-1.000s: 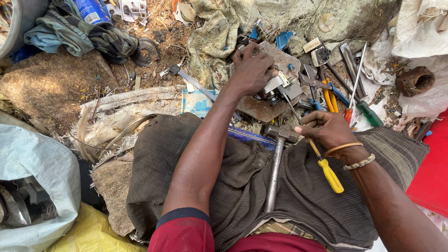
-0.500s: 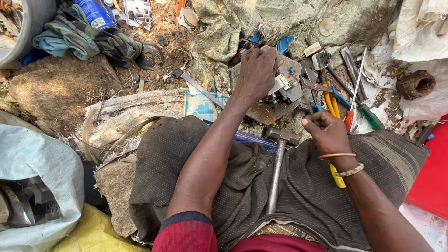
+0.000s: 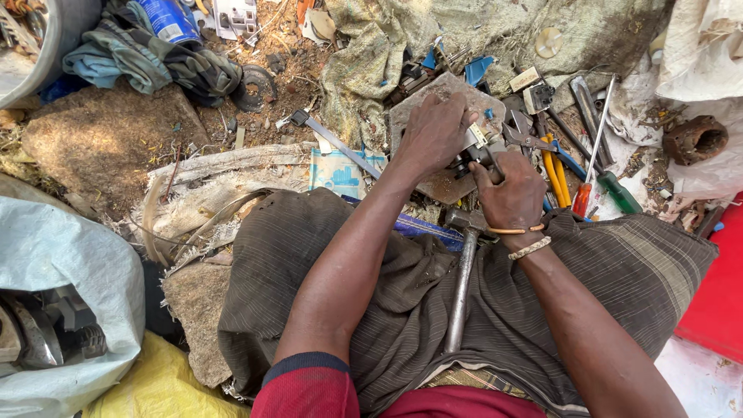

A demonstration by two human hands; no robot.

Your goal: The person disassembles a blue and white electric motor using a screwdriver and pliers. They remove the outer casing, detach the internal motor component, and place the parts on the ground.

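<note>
My left hand (image 3: 433, 133) is clamped over a small metal part (image 3: 474, 147) and presses it onto a flat stone slab (image 3: 438, 187) in front of my knees. Right beside it, my right hand (image 3: 511, 193) is closed in a fist on a screwdriver and meets the part from the right. The screwdriver's handle is hidden inside the fist. A hammer (image 3: 462, 271) with a steel handle lies untouched across the cloth on my lap, its head just below my right wrist.
Yellow-handled pliers (image 3: 554, 176), a red screwdriver (image 3: 582, 198), a green one (image 3: 619, 193) and several other tools lie right of the slab. A long metal tool (image 3: 333, 139) rests to its left. A white sack (image 3: 62, 263) is at left, a red surface (image 3: 720, 294) at right.
My right hand has swung the yellow-handled screwdriver up from my lap to the part under my left hand. The left hand stayed on the slab.
</note>
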